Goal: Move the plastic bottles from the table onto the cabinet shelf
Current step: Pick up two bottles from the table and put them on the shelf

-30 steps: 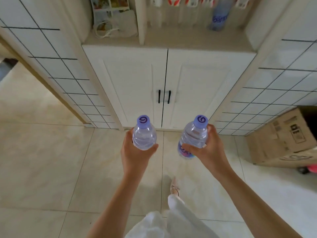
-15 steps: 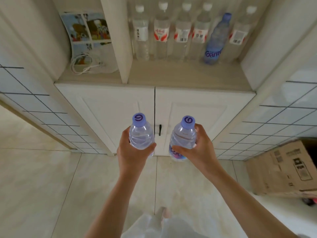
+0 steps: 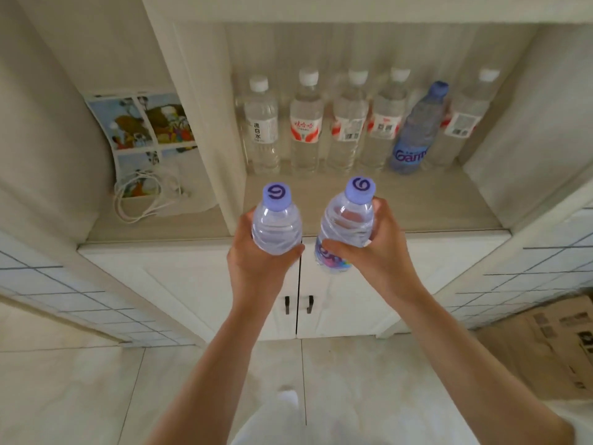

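My left hand (image 3: 256, 268) grips a clear plastic bottle with a purple cap (image 3: 276, 224), held upright. My right hand (image 3: 378, 252) grips a second purple-capped bottle (image 3: 348, 226), tilted slightly, its colourful label showing below my fingers. Both bottles hover at the front edge of the cabinet shelf (image 3: 417, 207). At the back of that shelf stands a row of several bottles: clear ones with white caps (image 3: 306, 123) and one blue bottle (image 3: 417, 130).
A vertical divider (image 3: 208, 123) separates the bottle shelf from a left compartment holding a picture sheet (image 3: 144, 123) and a coiled white cable (image 3: 141, 197). Closed white cabinet doors (image 3: 337, 293) sit below. A cardboard box (image 3: 545, 345) lies on the floor at right.
I have stepped closer and my view has tilted up, so the shelf now fills the upper frame. Both hands have risen with their bottles to shelf-edge height.
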A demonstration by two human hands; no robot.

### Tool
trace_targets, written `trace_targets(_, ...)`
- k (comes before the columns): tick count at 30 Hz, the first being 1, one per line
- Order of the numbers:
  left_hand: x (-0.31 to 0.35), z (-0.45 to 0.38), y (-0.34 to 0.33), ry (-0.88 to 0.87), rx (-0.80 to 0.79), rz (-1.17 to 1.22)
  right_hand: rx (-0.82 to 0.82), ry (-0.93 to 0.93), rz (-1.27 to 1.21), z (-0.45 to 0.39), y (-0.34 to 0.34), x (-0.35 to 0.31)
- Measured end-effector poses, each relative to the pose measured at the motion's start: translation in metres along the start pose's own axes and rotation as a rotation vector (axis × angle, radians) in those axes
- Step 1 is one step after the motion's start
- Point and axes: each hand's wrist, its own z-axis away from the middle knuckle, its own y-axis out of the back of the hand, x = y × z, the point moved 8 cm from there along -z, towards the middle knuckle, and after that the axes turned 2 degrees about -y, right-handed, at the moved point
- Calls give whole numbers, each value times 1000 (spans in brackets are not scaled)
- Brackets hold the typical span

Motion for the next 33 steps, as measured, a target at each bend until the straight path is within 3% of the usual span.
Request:
trace_targets(6, 25, -55, -17, -92, 14, 16, 81, 56, -34, -58, -13, -19)
trace_targets(27, 4, -160, -48, 90, 139, -4, 0, 58, -2, -165, -67, -7)
trace_targets(33, 6, -163, -50, 107, 156, -4, 70, 67, 24, -169, -72, -5)
